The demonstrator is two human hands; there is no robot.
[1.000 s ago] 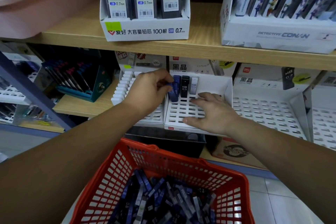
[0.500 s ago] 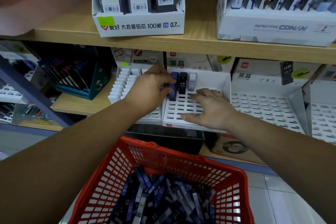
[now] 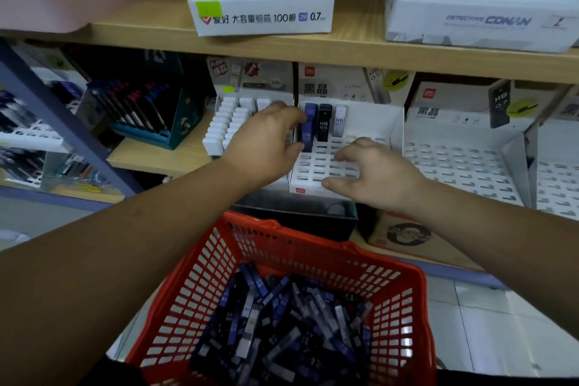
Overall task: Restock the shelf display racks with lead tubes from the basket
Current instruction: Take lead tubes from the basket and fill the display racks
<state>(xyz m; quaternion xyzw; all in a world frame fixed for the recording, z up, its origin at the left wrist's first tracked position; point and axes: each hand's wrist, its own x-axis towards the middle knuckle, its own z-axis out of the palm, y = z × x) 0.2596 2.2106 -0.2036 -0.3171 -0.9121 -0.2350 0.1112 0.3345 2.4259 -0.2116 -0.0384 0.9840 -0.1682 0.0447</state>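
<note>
Slotted white rack [image 3: 310, 173] (blue tube [image 3: 310, 117] upright)

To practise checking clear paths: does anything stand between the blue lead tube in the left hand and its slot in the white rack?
Nothing visible does. The left hand grips the blue tube at the rack's back-left corner; the black tube stands beside it, the right hand rests nearer the front.

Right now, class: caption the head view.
Left hand holds a blue tube in the white rack; right hand rests on it.
</note>
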